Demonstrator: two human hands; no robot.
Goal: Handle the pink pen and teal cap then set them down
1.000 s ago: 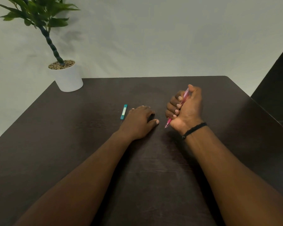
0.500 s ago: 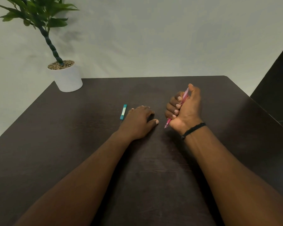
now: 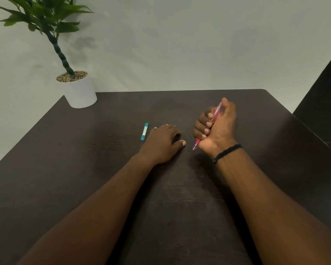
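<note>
My right hand is closed in a fist around the pink pen. The pen's tip pokes out below the fist, pointing down and left, close above the dark table, and my thumb rests on its top end. The teal cap lies flat on the table, just left of my left hand. That hand rests palm down on the table with fingers loosely curled and holds nothing; its fingertips lie close to the cap without gripping it.
A white pot with a green plant stands at the table's far left corner. A pale wall lies behind the table. A dark surface rises beyond the table's right edge.
</note>
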